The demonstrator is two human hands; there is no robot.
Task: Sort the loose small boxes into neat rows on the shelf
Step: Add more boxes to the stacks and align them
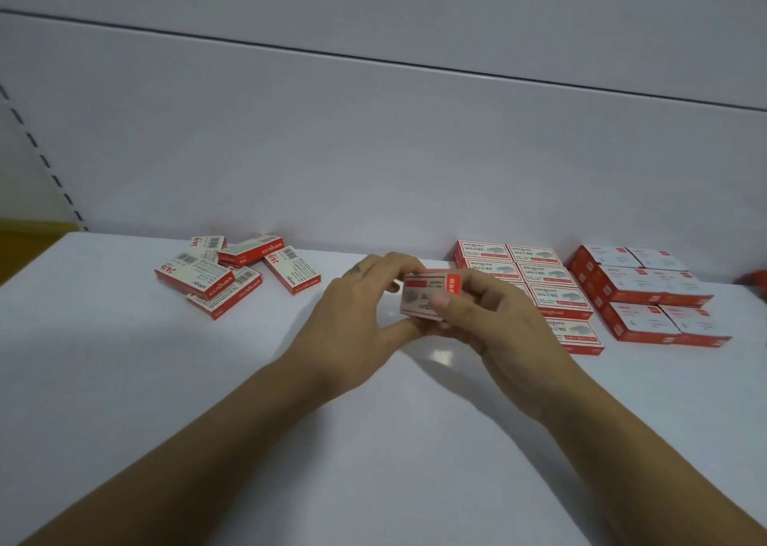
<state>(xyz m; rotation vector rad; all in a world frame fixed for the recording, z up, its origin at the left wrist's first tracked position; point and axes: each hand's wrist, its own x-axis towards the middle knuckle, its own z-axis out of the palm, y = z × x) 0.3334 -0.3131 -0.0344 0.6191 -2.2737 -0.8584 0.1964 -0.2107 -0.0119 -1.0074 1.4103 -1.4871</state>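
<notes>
Two bare forearms reach across a white shelf and meet at its middle. There the left hand and right hand both grip one small red-and-white box, fingers curled round its edges, probably to turn it to match the rows. To the left lies a jumbled pile of loose boxes, overlapping at odd angles, while to the right neat rows sit edge to edge, with a second tidy block beyond.
</notes>
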